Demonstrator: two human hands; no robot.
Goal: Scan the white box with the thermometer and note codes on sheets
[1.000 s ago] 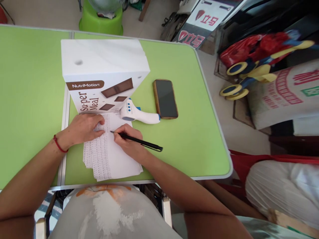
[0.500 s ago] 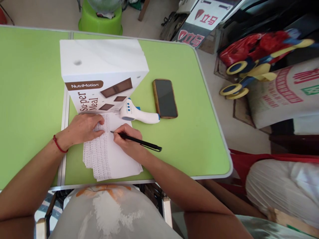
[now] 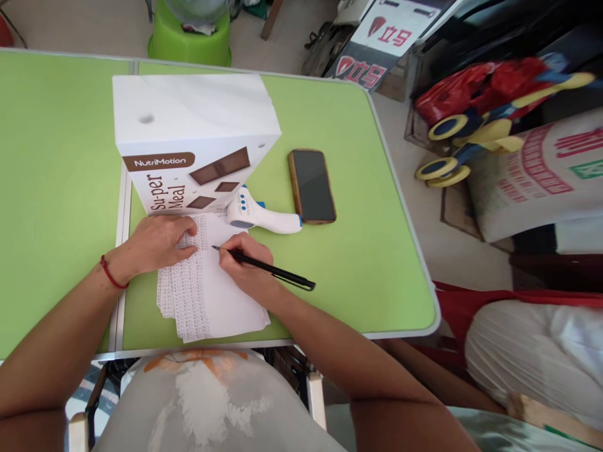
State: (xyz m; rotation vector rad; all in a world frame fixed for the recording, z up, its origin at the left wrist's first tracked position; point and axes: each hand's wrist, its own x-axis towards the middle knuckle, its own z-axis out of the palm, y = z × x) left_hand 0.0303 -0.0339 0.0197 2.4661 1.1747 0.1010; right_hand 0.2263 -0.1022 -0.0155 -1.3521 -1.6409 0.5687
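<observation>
My right hand [image 3: 245,260] grips a black pen [image 3: 277,272] whose tip points at the blank area beside the handwriting on a sheet of paper [image 3: 230,307]. Whether the tip touches the sheet I cannot tell. My left hand [image 3: 162,242] lies on the left part of the papers, thumb and forefinger apart, the other fingers partly hidden. Rows of small handwriting fill the left part of the top sheet, and more written sheets stick out under it. Just beyond the hands, a white infrared thermometer [image 3: 264,220] lies over the top of the paper, against a white NutriMotion box [image 3: 198,144].
A phone [image 3: 312,186] in a brown case lies right of the thermometer on the green table [image 3: 367,251]. A green stool [image 3: 188,41] stands past the far edge. On the right are a printed sack [image 3: 541,176], a red bag [image 3: 461,91] and a seated person [image 3: 527,358].
My right hand and the pen have shifted slightly to the right, the tip moving away from the written rows. My left hand and the papers have stayed put.
</observation>
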